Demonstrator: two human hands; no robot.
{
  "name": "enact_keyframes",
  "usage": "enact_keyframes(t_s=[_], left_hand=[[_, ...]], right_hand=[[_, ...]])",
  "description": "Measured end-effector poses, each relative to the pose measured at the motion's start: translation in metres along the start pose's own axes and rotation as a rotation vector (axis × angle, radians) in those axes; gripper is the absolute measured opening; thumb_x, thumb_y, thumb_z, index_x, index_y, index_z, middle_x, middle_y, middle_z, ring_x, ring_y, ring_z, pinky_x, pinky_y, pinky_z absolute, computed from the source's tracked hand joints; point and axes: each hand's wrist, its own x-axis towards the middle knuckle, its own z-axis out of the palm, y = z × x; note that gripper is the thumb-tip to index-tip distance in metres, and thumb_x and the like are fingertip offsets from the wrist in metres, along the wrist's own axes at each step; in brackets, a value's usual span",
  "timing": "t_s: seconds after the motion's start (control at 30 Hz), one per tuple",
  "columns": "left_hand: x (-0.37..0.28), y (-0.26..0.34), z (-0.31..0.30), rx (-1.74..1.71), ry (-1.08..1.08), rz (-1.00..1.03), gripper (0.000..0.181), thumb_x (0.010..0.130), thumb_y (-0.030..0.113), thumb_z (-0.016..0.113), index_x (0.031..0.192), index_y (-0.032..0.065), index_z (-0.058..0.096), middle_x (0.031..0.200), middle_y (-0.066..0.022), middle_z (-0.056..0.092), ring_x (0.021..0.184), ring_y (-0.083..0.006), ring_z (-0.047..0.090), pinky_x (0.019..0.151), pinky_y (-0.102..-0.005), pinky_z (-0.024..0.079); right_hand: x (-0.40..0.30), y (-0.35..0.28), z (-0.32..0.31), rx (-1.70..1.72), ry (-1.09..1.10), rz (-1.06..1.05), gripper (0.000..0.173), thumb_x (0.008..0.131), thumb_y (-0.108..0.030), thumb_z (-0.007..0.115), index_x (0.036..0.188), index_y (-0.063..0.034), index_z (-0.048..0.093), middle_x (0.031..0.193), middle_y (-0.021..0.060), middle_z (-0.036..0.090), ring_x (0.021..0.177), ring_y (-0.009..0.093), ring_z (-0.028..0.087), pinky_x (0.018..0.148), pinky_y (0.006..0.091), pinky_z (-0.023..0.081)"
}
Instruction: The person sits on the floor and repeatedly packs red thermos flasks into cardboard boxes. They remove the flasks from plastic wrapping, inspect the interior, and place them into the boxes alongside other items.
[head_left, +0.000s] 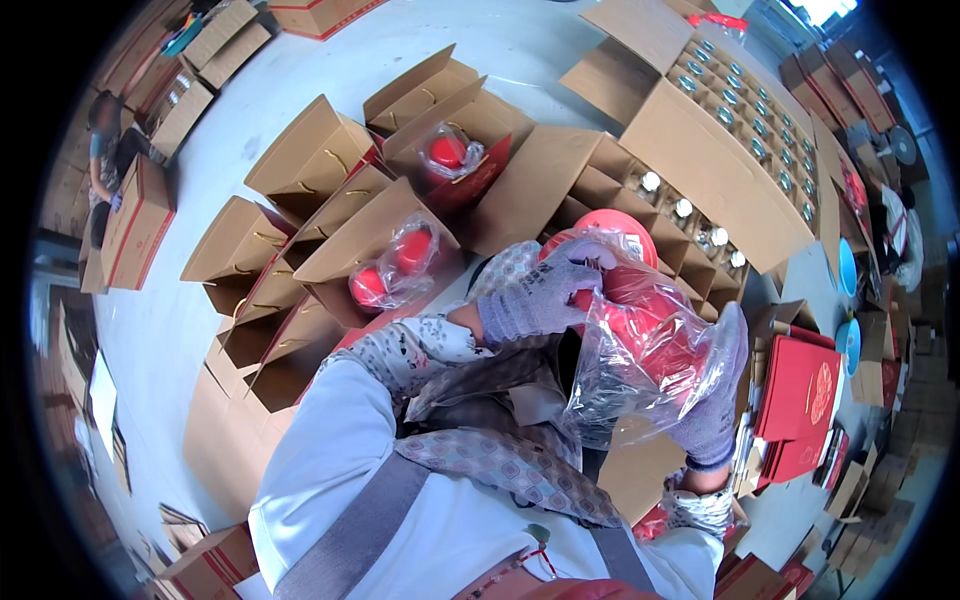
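My left hand (551, 289), in a grey-purple knit glove, grips the near-left part of a glossy red container (645, 315) in loose clear plastic film. My right hand (712, 397), gloved alike, holds the film-wrapped container from the right side. The loose film (619, 390) hangs below it. Behind my left hand is a round red lid or disc (619, 225) bearing a small white label. Left of my hands, an open gift box (420, 292) holds two red-capped items (412, 251) in clear film. Another open box holds a wrapped red-capped item (448, 150).
Several open cardboard gift boxes with cord handles (300, 187) stand on the left. A divided carton (592, 180) of glass bottles is ahead, with a larger carton of bottles (757, 112) beyond. Red gift bags (802, 390) lie right. A person (112, 165) sits far left.
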Motion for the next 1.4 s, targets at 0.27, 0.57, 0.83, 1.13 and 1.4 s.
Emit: enact_keyframes(t_s=[0.27, 0.57, 0.83, 1.13, 1.4], left_hand=[[0.035, -0.085, -0.073, -0.120, 0.090, -0.030, 0.024, 0.071, 0.006, 0.077, 0.088, 0.0020, 0.060, 0.117, -0.0115, 0.054, 0.115, -0.0291, 0.051, 0.096, -0.0394, 0.043], [0.032, -0.203, -0.184, 0.047, 0.298, -0.185, 0.026, 0.077, 0.015, 0.076, 0.098, 0.0059, 0.064, 0.127, -0.0129, 0.052, 0.117, -0.0246, 0.052, 0.099, -0.0359, 0.042], [-0.003, -0.308, -0.117, 0.189, 1.257, -0.591, 0.034, 0.081, 0.012, 0.071, 0.111, 0.0032, 0.059, 0.131, -0.0109, 0.051, 0.121, -0.0213, 0.050, 0.101, -0.0349, 0.040], [-0.008, -0.391, -0.089, 0.772, 0.433, -1.307, 0.070, 0.081, 0.041, 0.065, 0.138, 0.0121, 0.038, 0.141, -0.0132, 0.043, 0.132, -0.0347, 0.038, 0.110, -0.0544, 0.024], [-0.026, -0.369, -0.104, 0.791, 0.157, -1.502, 0.056, 0.088, 0.040, 0.058, 0.140, 0.0271, 0.040, 0.142, -0.0113, 0.040, 0.134, -0.0371, 0.037, 0.102, -0.0565, 0.034]], right_hand=[[0.140, 0.034, 0.038, -0.028, -0.046, -0.277, 0.072, 0.066, -0.028, 0.083, 0.123, -0.0025, 0.047, 0.119, 0.0220, 0.051, 0.109, 0.042, 0.052, 0.094, 0.0493, 0.044], [0.321, 0.043, 0.154, 0.264, -0.015, -0.484, 0.062, 0.069, -0.028, 0.079, 0.119, -0.0044, 0.053, 0.119, 0.0202, 0.053, 0.111, 0.039, 0.052, 0.094, 0.0457, 0.043], [0.410, 0.091, 0.264, 0.224, -0.049, -0.469, 0.062, 0.067, -0.028, 0.079, 0.120, -0.0068, 0.053, 0.118, 0.0155, 0.055, 0.115, 0.035, 0.052, 0.096, 0.0447, 0.040], [0.431, 0.104, 0.305, 0.136, -0.020, -0.432, 0.065, 0.066, -0.031, 0.083, 0.119, -0.0066, 0.054, 0.116, 0.0144, 0.056, 0.110, 0.036, 0.053, 0.093, 0.0437, 0.046], [0.395, 0.125, 0.292, 0.296, -0.003, -0.238, 0.069, 0.061, -0.029, 0.089, 0.115, -0.0042, 0.053, 0.113, 0.0159, 0.055, 0.107, 0.035, 0.054, 0.090, 0.0433, 0.045]])
